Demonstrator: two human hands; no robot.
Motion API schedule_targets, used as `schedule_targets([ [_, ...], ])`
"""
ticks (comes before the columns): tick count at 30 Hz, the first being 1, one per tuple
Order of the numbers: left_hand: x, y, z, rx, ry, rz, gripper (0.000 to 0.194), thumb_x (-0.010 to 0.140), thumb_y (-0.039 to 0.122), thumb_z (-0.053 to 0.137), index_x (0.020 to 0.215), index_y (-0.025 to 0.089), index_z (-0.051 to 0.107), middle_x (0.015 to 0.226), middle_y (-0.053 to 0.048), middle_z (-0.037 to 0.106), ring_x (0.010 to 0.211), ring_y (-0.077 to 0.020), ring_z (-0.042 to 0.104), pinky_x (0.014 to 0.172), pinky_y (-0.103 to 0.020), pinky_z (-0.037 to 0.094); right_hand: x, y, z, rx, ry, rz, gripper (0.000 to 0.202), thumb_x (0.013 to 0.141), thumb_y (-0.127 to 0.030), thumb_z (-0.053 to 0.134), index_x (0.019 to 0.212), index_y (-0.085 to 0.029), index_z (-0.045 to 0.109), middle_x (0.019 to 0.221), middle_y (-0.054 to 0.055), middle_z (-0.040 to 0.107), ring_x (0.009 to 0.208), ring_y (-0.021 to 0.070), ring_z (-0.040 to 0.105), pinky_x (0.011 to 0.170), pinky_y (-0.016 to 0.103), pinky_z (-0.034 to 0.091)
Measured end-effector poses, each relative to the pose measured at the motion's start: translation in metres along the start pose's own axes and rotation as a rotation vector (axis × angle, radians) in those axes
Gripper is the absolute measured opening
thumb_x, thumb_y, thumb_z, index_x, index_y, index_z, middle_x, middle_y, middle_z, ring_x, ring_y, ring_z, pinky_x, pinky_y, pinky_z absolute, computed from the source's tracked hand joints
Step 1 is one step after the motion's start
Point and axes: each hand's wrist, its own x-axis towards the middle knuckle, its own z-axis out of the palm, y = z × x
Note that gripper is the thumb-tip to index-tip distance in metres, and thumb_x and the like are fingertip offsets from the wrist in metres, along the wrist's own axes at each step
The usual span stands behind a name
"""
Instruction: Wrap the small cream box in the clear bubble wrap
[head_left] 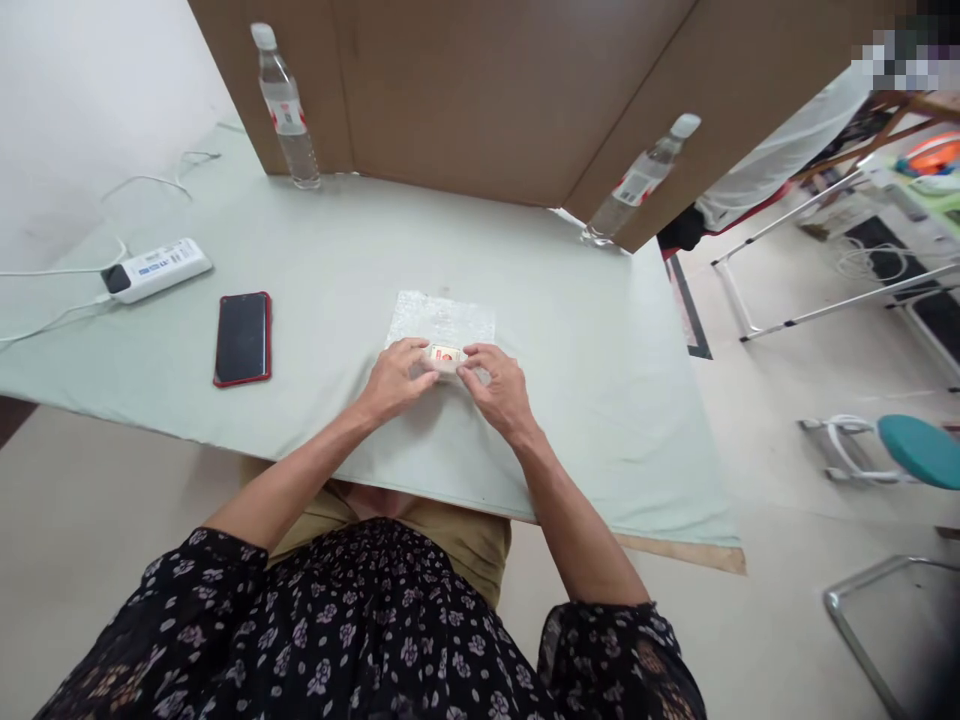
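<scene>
A sheet of clear bubble wrap lies on the cloth in front of me. On its near part is a small pale box with red print, and a strip of the wrap seems folded up along its near side. My left hand is closed at the left end, thumb and fingers pinching the wrap beside the box. At the right end my right hand pinches the wrap in the same way. The fingertips cover both ends of the box.
A phone with a red case and a white power strip with cables lie to the left. Two water bottles stand against a cardboard screen at the back. A teal stool is on the floor at right.
</scene>
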Motion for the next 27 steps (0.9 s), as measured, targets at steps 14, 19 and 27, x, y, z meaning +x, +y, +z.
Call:
schedule_targets([
  [14,0.025,-0.002,0.009,-0.361,-0.001,-0.269,0.026,0.073,0.044,0.063,0.073,0.019,0.059,0.074,0.001,0.062,0.073,-0.015,0.055,0.072,-0.028,0.043,0.019,0.018,0.023,0.378,0.019,0.255,0.022,0.081,-0.043,0.062,0.082,-0.022,0.065,0.083,0.002,0.072,0.08,0.0193,0.064,0.08,0.034,0.052],
  [19,0.026,0.005,0.005,-0.332,-0.025,-0.283,0.024,0.071,0.042,0.063,0.068,0.019,0.056,0.07,0.002,0.058,0.069,-0.0138,0.05,0.066,-0.027,0.038,0.02,0.02,0.025,0.363,0.01,0.248,0.021,0.08,-0.042,0.062,0.079,-0.022,0.063,0.078,0.001,0.07,0.076,0.0188,0.062,0.077,0.033,0.051],
  [27,0.027,0.005,0.005,-0.339,-0.035,-0.314,0.024,0.07,0.04,0.064,0.065,0.019,0.053,0.064,0.004,0.051,0.063,-0.0124,0.045,0.061,-0.026,0.035,0.012,0.01,0.005,-0.066,0.278,0.074,0.021,0.095,-0.036,0.05,0.095,-0.024,0.067,0.102,0.008,0.074,0.102,0.0271,0.065,0.094,0.045,0.047],
])
